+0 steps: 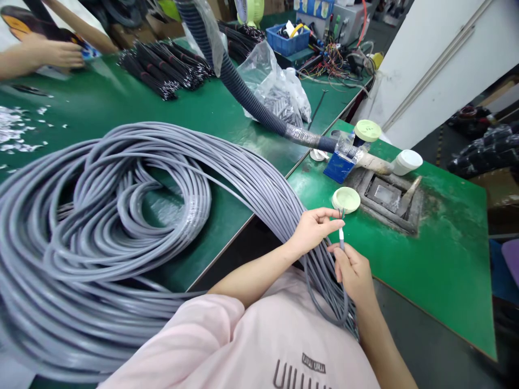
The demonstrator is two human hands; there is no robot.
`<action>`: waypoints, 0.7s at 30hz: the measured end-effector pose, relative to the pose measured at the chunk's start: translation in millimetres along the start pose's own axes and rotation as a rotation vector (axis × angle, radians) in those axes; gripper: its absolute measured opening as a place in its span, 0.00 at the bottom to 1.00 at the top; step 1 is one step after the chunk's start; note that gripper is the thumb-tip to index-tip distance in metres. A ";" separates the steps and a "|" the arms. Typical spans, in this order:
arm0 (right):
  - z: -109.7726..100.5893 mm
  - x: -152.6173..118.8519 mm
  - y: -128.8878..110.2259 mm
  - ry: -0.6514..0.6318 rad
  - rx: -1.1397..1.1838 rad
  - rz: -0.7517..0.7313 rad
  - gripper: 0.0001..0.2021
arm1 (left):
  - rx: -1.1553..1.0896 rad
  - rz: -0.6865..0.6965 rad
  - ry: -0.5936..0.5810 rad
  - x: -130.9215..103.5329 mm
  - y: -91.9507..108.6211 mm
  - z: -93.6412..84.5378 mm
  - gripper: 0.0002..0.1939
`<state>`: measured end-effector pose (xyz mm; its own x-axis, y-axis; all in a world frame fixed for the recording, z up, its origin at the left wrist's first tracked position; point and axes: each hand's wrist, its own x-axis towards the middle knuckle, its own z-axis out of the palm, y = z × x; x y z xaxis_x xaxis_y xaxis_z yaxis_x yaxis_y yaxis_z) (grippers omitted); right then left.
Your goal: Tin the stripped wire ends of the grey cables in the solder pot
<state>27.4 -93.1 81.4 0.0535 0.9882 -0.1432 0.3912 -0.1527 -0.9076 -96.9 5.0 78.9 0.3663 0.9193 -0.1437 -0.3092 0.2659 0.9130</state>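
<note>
My right hand is closed around a grey cable just below its white stripped end. Above it, my left hand pinches the thin dark wires that come out of that end. Right behind the wires stands a small pale-green tub. A thick bundle of grey cables runs from a large coil on the left to beneath my hands, and loose cable ends hang against my shirt.
A soldering pot with a spatula is set in the right table. A ribbed hose arches overhead to a blue nozzle. Another person's hand is at upper left, near black wire bundles. White tubs stand beyond the pot.
</note>
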 end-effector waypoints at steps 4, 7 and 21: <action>0.5 -0.1 -0.4 0.003 0.003 -0.002 0.17 | -0.040 -0.059 0.026 0.3 2.3 1.0 0.20; 1.8 0.2 -0.2 0.020 0.024 0.006 0.18 | -0.096 -0.066 0.070 0.4 0.5 3.1 0.19; -6.2 -2.8 19.6 0.059 0.436 0.079 0.29 | 0.630 0.614 -0.027 -13.9 -23.0 13.0 0.12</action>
<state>40.6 -98.8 66.4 0.1252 0.9702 -0.2075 -0.0393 -0.2041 -0.9782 -83.5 -17.7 64.9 0.3173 0.8383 0.4434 0.0806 -0.4897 0.8682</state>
